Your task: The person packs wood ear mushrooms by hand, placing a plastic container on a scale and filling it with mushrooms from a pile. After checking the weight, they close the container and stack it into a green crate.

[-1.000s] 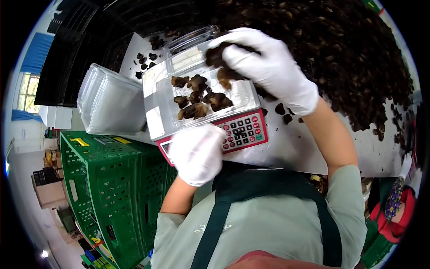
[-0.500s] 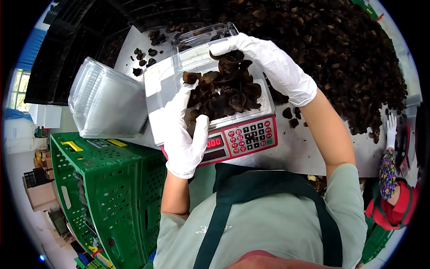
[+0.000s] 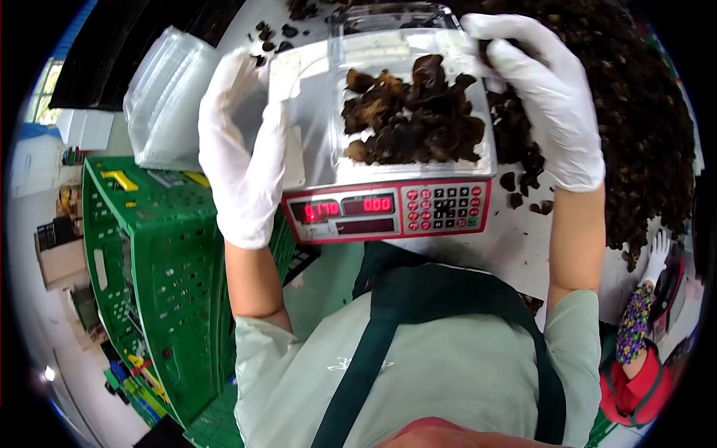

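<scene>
A clear plastic box [image 3: 407, 173], its lid folded back, sits on the electronic scale [image 3: 398, 211]. Dark wood ear mushrooms [image 3: 418, 116] lie piled inside it. The scale's red display reads 0.170 and 0.00. My left hand [image 3: 243, 160], in a white glove, is beside the scale's left edge, thumb and fingers apart with nothing between them. At the right, my white-gloved right hand [image 3: 556, 104] is open and curved, fingertips close to the box's far right corner.
Nested clear boxes [image 3: 168, 104] stand left of my left hand. Below them are green crates [image 3: 168, 276]. A large heap of mushrooms [image 3: 635, 127] covers the table's right side. Another person's gloved hand [image 3: 657, 257] shows at far right.
Both hands have come off the mushrooms and box, my left going left and my right going right. The pile now rests wholly in the box, and the scale appears higher in view.
</scene>
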Tool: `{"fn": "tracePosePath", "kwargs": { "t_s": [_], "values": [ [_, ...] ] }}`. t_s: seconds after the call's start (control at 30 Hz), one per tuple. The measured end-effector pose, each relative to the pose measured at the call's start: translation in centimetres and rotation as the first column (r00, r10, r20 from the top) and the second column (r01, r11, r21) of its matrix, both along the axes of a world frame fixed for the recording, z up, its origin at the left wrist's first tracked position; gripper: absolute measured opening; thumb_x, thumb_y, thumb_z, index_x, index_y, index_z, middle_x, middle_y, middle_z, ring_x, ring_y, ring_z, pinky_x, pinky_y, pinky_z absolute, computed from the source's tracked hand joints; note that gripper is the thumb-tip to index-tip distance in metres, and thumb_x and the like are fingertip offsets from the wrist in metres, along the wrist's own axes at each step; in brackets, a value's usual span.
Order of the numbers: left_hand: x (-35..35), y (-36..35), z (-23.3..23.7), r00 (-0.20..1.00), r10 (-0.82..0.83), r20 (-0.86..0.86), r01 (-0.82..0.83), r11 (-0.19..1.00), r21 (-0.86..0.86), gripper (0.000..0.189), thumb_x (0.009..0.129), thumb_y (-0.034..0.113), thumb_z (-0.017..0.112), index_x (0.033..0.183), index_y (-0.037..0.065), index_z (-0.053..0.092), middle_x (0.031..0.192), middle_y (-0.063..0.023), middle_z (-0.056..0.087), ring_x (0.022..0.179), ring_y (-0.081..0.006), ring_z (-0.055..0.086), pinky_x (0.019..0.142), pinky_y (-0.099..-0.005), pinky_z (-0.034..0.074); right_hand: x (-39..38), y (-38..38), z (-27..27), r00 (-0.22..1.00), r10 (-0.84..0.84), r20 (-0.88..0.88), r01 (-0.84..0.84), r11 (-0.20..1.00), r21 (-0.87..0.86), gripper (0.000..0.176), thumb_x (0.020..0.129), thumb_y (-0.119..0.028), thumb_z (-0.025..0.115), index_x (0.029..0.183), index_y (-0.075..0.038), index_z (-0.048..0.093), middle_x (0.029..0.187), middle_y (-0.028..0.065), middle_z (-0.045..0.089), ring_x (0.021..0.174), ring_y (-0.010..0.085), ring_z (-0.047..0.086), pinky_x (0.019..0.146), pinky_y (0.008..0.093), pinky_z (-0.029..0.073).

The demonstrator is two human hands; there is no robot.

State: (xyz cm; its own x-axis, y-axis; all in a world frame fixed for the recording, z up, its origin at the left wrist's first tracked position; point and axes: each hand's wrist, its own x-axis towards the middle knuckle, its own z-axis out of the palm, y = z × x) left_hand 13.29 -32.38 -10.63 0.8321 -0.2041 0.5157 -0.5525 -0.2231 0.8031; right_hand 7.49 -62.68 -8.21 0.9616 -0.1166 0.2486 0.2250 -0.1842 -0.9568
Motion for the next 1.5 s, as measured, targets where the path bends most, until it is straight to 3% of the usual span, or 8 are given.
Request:
{"fn": "tracePosePath", "kwargs": {
  "t_s": [0.3,0.6,0.83,0.9,1.0,1.3,1.43,1.5],
  "values": [
    [3.7,-4.4,0.4,0.942,-0.309,0.134,0.294,0.948,0.121,0.053,0.091,0.01,0.073,0.139,0.0,0.055,0.128,-0.0117,0.063,0.113,-0.0191,0.061,0.1,-0.0341,0.048,-8.8,-4.6,-6.6,0.903,-0.269,-0.334,0.347,0.916,0.201,0.027,0.099,-0.018,0.059,0.119,-0.003,0.07,0.08,-0.0006,0.059,0.06,0.0047,0.041,0.056,0.0186,0.034],
    [0.4,-11.8,-1.3,0.835,-0.51,0.207,0.181,0.61,0.772,0.079,0.079,0.039,0.081,0.147,0.01,0.052,0.144,-0.02,0.054,0.136,-0.0367,0.049,0.115,-0.0446,0.039,-12.5,-3.8,-8.1,0.843,-0.28,-0.459,0.44,0.851,0.289,0.024,0.1,-0.019,0.059,0.116,-0.005,0.071,0.082,-0.0005,0.064,0.064,0.0037,0.051,0.053,0.0182,0.033],
    [0.1,-11.9,0.0,0.848,-0.527,0.059,0.3,0.569,0.766,0.079,0.081,0.025,0.079,0.151,0.007,0.047,0.149,-0.0213,0.05,0.14,-0.0371,0.045,0.12,-0.0422,0.034,-11.9,-4.3,-8.4,0.893,-0.22,-0.394,0.361,0.872,0.332,0.025,0.1,-0.018,0.059,0.119,-0.005,0.069,0.1,0.0017,0.068,0.078,0.0063,0.059,0.058,0.0189,0.044],
    [0.7,-11.2,3.2,0.792,-0.551,-0.265,0.611,0.705,0.361,0.068,0.09,0.027,0.072,0.148,0.002,0.047,0.15,-0.0187,0.051,0.141,-0.0333,0.045,0.119,-0.0417,0.033,-11.7,-4.4,-8.9,0.906,-0.213,-0.366,0.335,0.888,0.315,0.024,0.099,-0.02,0.06,0.116,-0.006,0.07,0.101,0.0015,0.068,0.08,0.0063,0.059,0.059,0.019,0.044],
    [5.1,-8.3,6.0,0.947,-0.276,-0.166,0.285,0.958,0.035,0.055,0.095,0.017,0.067,0.146,0.004,0.053,0.142,-0.0123,0.058,0.133,-0.0238,0.053,0.114,-0.0365,0.039,-11.9,-4.8,-8.2,0.87,-0.209,-0.447,0.359,0.889,0.283,0.023,0.099,-0.023,0.063,0.114,-0.006,0.07,0.098,0.0021,0.068,0.074,0.0057,0.058,0.055,0.0189,0.041],
    [13.1,-8.0,-1.5,0.748,0.052,-0.662,0.19,0.938,0.289,0.072,0.091,0.02,0.076,0.151,0.005,0.041,0.077,-0.0017,0.06,0.05,-0.0044,0.045,0.044,-0.0205,0.033,-10.6,-2.9,-6.9,0.891,0.021,-0.454,0.186,0.895,0.405,0.026,0.097,-0.014,0.064,0.118,-0.001,0.069,0.087,-0.0016,0.068,0.071,0.0025,0.052,0.059,0.0187,0.041],
    [14.1,-8.2,-3.4,0.797,-0.055,-0.602,0.221,0.953,0.207,0.073,0.091,0.012,0.073,0.154,0.003,0.037,0.079,-0.0013,0.061,0.056,-0.0041,0.049,0.046,-0.021,0.037,-8.2,-1.1,-2.9,0.95,-0.136,-0.28,0.092,0.982,-0.166,0.025,0.094,-0.018,0.071,0.116,-0.006,0.074,0.077,0.0048,0.07,0.058,0.0089,0.058,0.062,0.0265,0.05],
    [14.6,-7.9,-3.7,0.81,-0.063,-0.583,0.203,0.963,0.176,0.073,0.091,0.01,0.072,0.154,0.003,0.037,0.08,-0.0013,0.061,0.057,-0.0041,0.049,0.047,-0.0211,0.037,-5.8,0.4,-5.2,0.966,-0.16,0.206,0.239,0.858,-0.455,0.021,0.092,-0.02,0.07,0.11,-0.009,0.075,0.079,0.0116,0.072,0.064,0.0233,0.069,0.062,0.0348,0.054]
  ]
}}
